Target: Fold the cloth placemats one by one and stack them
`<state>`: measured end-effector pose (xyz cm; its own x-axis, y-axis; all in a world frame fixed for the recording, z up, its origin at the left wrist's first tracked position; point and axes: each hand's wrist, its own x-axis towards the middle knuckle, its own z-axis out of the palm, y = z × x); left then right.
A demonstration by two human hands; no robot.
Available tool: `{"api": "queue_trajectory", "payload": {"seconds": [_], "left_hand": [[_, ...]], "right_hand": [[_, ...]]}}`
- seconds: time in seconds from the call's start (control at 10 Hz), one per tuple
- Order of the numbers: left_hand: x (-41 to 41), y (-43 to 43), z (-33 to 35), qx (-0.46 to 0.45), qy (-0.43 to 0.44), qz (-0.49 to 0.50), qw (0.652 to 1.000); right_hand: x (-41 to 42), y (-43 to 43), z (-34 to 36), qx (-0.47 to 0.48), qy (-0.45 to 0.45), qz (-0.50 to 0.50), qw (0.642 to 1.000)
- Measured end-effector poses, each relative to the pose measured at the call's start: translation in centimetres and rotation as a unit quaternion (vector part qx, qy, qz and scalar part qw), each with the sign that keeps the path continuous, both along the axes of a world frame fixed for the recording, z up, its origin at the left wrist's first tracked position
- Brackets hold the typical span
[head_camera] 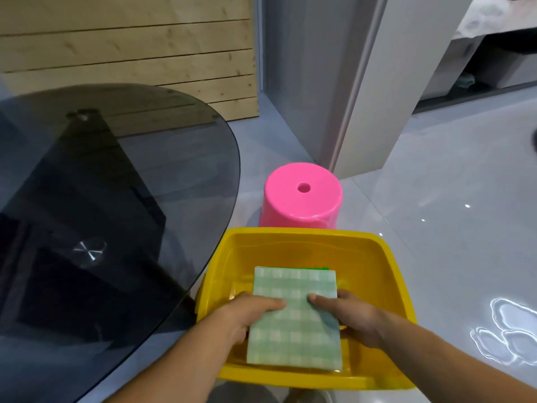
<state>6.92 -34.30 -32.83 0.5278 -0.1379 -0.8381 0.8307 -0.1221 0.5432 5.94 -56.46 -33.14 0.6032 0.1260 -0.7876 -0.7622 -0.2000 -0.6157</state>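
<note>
Glass table (116, 199) beside yellow tub (389, 274), pink stool (302, 196) behind; left hand (250, 315), right hand (351, 318) pinching green placemat (296, 327).

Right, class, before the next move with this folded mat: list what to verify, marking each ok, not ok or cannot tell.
1. Grip of left hand on the mat, thumb on top: ok.
2. Grip of right hand on the opposite edge: ok.
3. Fold flat, no loose corner showing: ok.
4. Position within the walls of the bin: ok.
5. Alignment with the green cloth beneath: cannot tell, mostly hidden.
</note>
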Motion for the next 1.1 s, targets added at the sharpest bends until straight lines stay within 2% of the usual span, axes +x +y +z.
{"api": "queue_trajectory", "payload": {"seconds": [0.3,0.6,0.7,0.8,1.0,1.1], "left_hand": [[1.1,-0.5,-5.1,-0.01,0.061,0.016,0.998],[1.0,-0.7,-7.6,0.005,0.069,-0.013,0.998],[0.9,-1.0,-7.9,0.044,0.065,-0.017,0.997],[0.8,-1.3,-8.5,0.099,0.037,-0.021,0.994],[0.7,-1.3,-7.7,0.135,-0.003,0.004,0.991],[0.3,-1.5,-5.6,0.192,-0.056,-0.004,0.98]], "right_hand": [[1.3,0.3,-4.8,-0.002,0.058,0.002,0.998],[1.5,0.7,-7.2,0.008,0.049,-0.005,0.999],[1.4,0.8,-7.6,-0.004,0.044,-0.01,0.999],[1.2,1.0,-8.0,-0.037,0.041,-0.014,0.998],[0.7,1.3,-6.6,-0.094,0.026,-0.03,0.995],[-0.1,1.3,-4.0,-0.17,0.005,-0.033,0.985]]}}
